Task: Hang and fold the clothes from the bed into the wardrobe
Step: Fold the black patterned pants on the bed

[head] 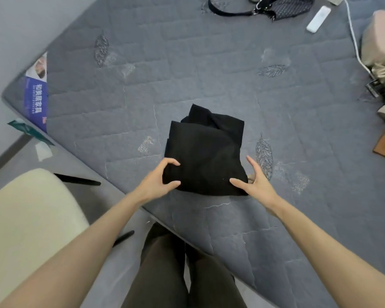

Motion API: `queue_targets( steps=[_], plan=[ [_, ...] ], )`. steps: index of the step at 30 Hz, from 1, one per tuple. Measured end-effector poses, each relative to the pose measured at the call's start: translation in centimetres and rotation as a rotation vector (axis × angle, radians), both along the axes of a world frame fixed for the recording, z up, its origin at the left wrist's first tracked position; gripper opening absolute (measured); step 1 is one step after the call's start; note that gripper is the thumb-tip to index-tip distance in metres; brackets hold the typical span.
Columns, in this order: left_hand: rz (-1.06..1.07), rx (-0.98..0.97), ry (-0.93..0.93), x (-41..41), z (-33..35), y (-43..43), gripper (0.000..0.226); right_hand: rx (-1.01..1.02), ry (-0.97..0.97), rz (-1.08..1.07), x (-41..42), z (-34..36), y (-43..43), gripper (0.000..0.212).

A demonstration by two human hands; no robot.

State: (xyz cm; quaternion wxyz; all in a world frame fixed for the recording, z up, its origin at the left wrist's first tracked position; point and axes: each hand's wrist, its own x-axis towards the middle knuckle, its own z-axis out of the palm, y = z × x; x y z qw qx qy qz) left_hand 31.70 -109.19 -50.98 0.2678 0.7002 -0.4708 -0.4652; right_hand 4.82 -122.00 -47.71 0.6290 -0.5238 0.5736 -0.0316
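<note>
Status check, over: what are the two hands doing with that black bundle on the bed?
Left hand grips folded black garment at its near left corner. Right hand, fingers straight, braces the right edge. Garment flat on mattress, nothing blocking it.

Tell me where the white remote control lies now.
Head view, upper right: the white remote control lies on the grey mattress, between the dark handbag on its left and a white cable on its right.

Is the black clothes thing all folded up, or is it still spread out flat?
Folded. The black garment lies on the mattress as a small thick square, with stacked layers showing at its far edge.
</note>
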Motion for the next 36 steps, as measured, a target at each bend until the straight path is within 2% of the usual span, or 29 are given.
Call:
queue_targets(
  steps=[2,3,6,8,11,13,15,17,19,21,23,24,25,27,29,31,36],
  plan=[
    [0.078,-0.014,0.036,-0.6,-1.4,0.9,0.050,0.099,-0.011,-0.214,0.0,-1.6,0.1,0.097],
    [0.113,-0.027,0.056,-0.7,-1.6,0.8,0.055,0.147,-0.021,-0.288,0.3,-1.9,-0.1,0.091],
    [0.148,-0.071,0.081,-0.8,-0.9,-0.6,0.072,0.237,-0.185,-0.372,1.8,-1.9,-1.4,0.046],
    [0.220,-0.134,0.098,-0.9,0.0,-2.1,0.077,0.211,-0.306,-0.437,2.4,-1.2,-2.4,0.032],
    [0.384,-0.263,0.058,-1.3,0.6,-4.6,0.071,0.167,-0.415,-0.543,2.4,-1.1,-4.0,0.034],
    [0.429,-0.274,0.053,-1.6,0.2,-6.6,0.065,0.154,-0.427,-0.607,2.4,-1.6,-4.9,0.033],
    [0.446,-0.195,0.070,-1.6,-0.9,-8.5,0.061,0.128,-0.355,-0.669,2.9,-2.6,-5.8,0.034],
    [0.407,-0.040,0.021,-1.3,-2.6,-9.8,0.058,0.081,-0.193,-0.682,3.6,-4.0,-6.4,0.041],
    [0.340,0.147,-0.071,-1.4,-4.1,-10.3,0.058,0.005,0.049,-0.565,4.2,-5.4,-6.6,0.057],
    [0.302,0.199,-0.210,-2.1,-4.6,-10.4,0.060,-0.212,0.279,-0.325,5.0,-6.1,-6.1,0.073],
    [0.192,0.019,-0.504,-2.7,-4.4,-11.0,0.060,-0.571,0.442,-0.073,6.1,-6.2,-5.8,0.080],
    [0.103,-0.077,-0.624,-2.9,-4.4,-11.5,0.059,-0.712,0.471,0.047,6.7,-6.4,-5.8,0.077],
    [0.011,-0.141,-0.696,-2.9,-4.6,-12.3,0.057,-0.767,0.462,0.153,7.4,-6.7,-6.0,0.069],
    [-0.106,-0.144,-0.751,-2.9,-5.5,-14.0,0.052,-0.694,0.445,0.302,8.6,-7.8,-6.6,0.056],
    [-0.092,-0.095,-0.730,-2.8,-6.8,-15.4,0.050,-0.611,0.498,0.381,8.8,-9.7,-7.3,0.055],
    [-0.045,-0.074,-0.683,-2.6,-8.3,-16.0,0.050,-0.575,0.521,0.389,8.3,-11.8,-8.1,0.055],
    [-0.008,-0.042,-0.543,-2.0,-12.3,-15.9,0.055,-0.474,0.414,0.333,7.8,-16.3,-8.6,0.053]
  ],
)
